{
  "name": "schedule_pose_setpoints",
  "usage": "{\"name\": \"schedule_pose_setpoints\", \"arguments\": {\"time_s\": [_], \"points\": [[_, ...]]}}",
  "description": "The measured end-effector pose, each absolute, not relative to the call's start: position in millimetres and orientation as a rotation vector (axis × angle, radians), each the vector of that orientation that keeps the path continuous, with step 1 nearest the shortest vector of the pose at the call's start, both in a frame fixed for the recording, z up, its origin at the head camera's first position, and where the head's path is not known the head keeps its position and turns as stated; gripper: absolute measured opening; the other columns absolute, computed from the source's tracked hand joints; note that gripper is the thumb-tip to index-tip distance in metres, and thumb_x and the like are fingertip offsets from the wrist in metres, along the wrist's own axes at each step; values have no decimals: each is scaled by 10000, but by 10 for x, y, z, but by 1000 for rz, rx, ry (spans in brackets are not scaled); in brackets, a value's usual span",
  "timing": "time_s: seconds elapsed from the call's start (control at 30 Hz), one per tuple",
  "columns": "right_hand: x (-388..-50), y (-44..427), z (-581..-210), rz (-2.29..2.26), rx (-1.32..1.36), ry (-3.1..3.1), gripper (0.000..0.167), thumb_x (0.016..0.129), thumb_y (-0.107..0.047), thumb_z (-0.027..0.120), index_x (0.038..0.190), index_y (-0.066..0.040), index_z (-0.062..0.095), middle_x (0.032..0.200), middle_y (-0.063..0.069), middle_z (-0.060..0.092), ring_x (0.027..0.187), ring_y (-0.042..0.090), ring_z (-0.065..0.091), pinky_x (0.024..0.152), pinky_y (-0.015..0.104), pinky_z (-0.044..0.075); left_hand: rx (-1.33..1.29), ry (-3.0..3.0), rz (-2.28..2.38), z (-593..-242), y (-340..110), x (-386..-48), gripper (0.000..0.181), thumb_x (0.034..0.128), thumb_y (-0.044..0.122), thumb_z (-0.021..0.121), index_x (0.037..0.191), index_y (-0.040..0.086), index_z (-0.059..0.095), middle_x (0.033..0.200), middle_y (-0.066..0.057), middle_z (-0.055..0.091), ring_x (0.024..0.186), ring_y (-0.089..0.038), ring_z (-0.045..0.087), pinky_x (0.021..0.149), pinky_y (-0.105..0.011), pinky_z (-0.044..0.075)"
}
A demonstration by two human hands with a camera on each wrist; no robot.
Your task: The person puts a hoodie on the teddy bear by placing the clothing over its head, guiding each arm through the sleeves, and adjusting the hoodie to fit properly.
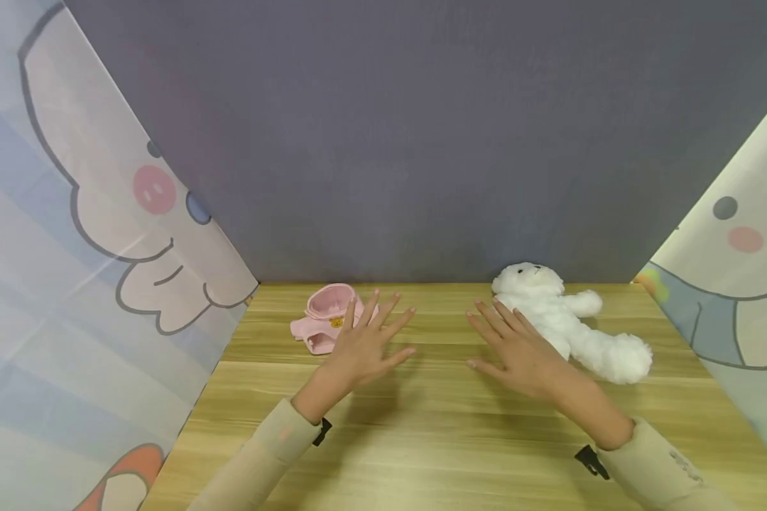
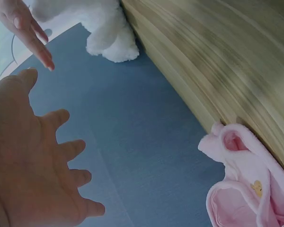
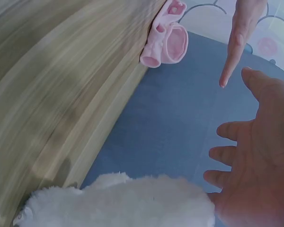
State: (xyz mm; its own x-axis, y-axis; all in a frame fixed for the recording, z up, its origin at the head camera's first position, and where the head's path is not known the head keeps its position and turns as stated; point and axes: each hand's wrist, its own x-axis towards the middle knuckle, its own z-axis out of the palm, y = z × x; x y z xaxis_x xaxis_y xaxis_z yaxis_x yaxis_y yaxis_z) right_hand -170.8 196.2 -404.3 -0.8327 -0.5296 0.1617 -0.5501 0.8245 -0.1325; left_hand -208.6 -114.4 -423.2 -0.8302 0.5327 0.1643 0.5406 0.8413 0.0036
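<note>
Both hands hover above the wooden table with fingers spread, palms down, holding nothing. My left hand [image 1: 358, 351] is nearest to a small pink garment [image 1: 319, 333] with a yellow bear patch; its fingers cover part of the cloth in the head view. In the left wrist view the garment [image 2: 246, 184] lies apart from the hand [image 2: 33, 161], its openings showing. A white plush toy [image 1: 550, 312] lies on its back at the right, partly behind my right hand [image 1: 524, 358]. The right wrist view shows the toy's white fur [image 3: 123, 203] close to that hand [image 3: 270, 151].
The wood-grain table [image 1: 434, 440] meets a grey upright panel [image 1: 422, 142] at its back edge. Cartoon-printed cloths [image 1: 89, 284] hang along the left and right sides. Black straps [image 1: 591, 461] show at the sleeve cuffs.
</note>
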Motion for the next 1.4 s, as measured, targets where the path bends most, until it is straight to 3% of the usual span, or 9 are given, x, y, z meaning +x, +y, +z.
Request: {"name": "schedule_pose_setpoints", "arguments": {"time_s": [0.23, 0.57, 0.73, 0.9, 1.17, 1.4], "points": [[-1716, 1844, -4107, 304, 912, -2879, 800, 997, -589, 529, 1602, -118, 300, 1682, 135, 163, 1540, 402, 112, 1202, 604, 180, -815, -2865, -44, -4274, -1169, -2055, 695, 982, 709, 397, 1600, 459, 200, 1704, 50, 78, 1563, -287, -45, 1186, -681, 81], [-1814, 1617, -4251, 331, 947, -2879, 792, 999, -550, 560, 1604, -117, 290, 1685, 120, 145, 1537, 385, 142, 1184, 575, 267, -731, -2924, -136, -4397, -1384, -2011, 676, 989, 673, 441, 1594, 423, 272, 1698, 26, 159, 1559, -346, 59, 1185, -683, 28], [-1894, 1482, -4317, 415, 963, -2899, 774, 1006, -486, 585, 1600, -90, 288, 1682, 141, 143, 1532, 402, 148, 1195, 558, 251, -702, -2939, -165, -4454, -1497, -2039, 692, 998, 645, 459, 1606, 381, 262, 1692, -26, 183, 1549, -370, 68, 1185, -677, 8], [-1992, 1342, -4403, 470, 1011, -2878, 749, 1009, -431, 605, 1583, -46, 315, 1663, 189, 190, 1518, 429, 182, 1201, 547, 241, -637, -2938, -223, -4537, -1617, -2067, 681, 984, 591, 545, 1586, 343, 345, 1675, -49, 242, 1539, -399, 128, 1172, -706, 67], [-2136, 1141, -4547, 505, 1020, -2880, 735, 1001, -414, 628, 1570, -42, 347, 1648, 203, 235, 1494, 453, 242, 1193, 544, 266, -544, -2950, -212, -4656, -1862, -2042, 649, 1000, 586, 518, 1575, 317, 381, 1655, -58, 296, 1541, -386, 135, 1158, -725, 95], [-2242, 892, -4687, 509, 1079, -2878, 569, 1081, -297, 489, 1556, -13, 358, 1628, 235, 269, 1499, 438, 239, 1220, 506, 221, -461, -2966, -205, -4730, -2101, -2020, 639, 1002, 547, 547, 1565, 278, 408, 1651, -89, 297, 1529, -424, 159, 1167, -714, 44]]}}
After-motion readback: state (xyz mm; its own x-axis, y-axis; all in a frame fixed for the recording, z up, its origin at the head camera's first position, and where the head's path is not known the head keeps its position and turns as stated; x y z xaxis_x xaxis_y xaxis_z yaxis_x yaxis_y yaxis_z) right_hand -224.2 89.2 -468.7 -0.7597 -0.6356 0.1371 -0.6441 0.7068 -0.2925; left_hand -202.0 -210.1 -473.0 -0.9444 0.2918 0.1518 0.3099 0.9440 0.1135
